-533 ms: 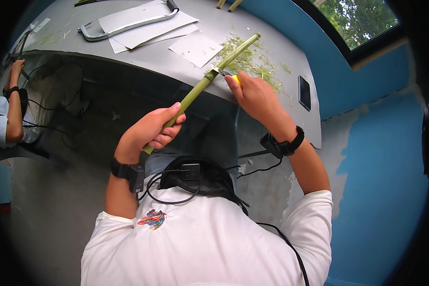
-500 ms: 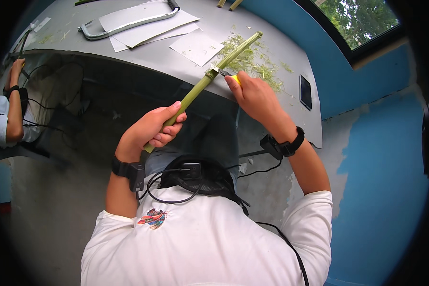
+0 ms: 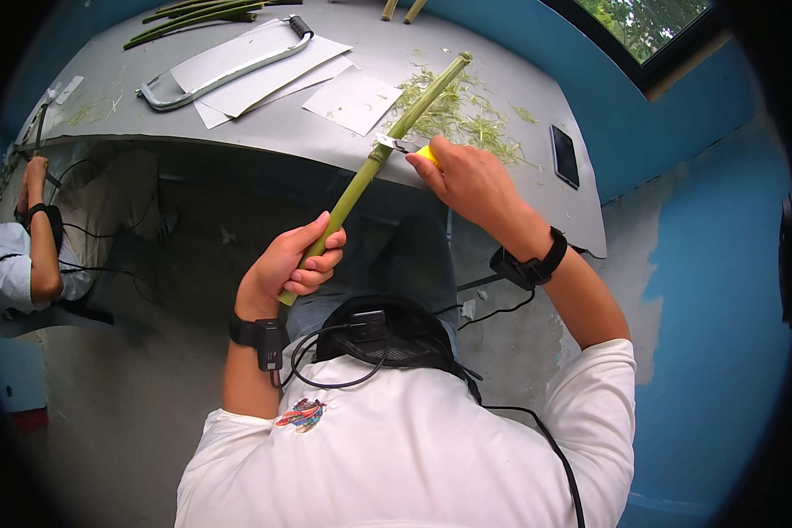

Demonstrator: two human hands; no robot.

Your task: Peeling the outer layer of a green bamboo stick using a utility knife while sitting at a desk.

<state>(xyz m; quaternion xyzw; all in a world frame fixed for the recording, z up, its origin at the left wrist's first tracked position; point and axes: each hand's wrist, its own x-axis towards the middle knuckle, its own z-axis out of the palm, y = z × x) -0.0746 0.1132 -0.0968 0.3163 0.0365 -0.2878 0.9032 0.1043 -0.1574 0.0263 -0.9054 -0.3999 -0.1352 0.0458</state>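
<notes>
My left hand [image 3: 295,261] is wrapped round the lower part of a green bamboo stick [image 3: 354,187], close to its near end. The stick slants up and away to the right, across the table's front edge. My right hand [image 3: 477,180] is closed on a yellow-handled knife [image 3: 426,156], whose full shape the fingers hide. Its blade rests against the stick near a ringed node, with a pale bit beside it. Past the node, the far part of the stick looks paler, over a heap of thin green shavings [image 3: 472,125].
On the grey table [image 3: 264,145] lie a hacksaw [image 3: 238,74] on white paper sheets [image 3: 330,55], a smaller sheet [image 3: 352,100], a phone [image 3: 564,156] and green stalks [image 3: 194,16]. At far left a co-worker's arm [image 3: 44,255] shows. A cable [image 3: 537,431] runs along my side.
The whole view has shifted slightly, so more green stalks show at the far left of the table. Both hands keep their grips, and the blade stays by the node.
</notes>
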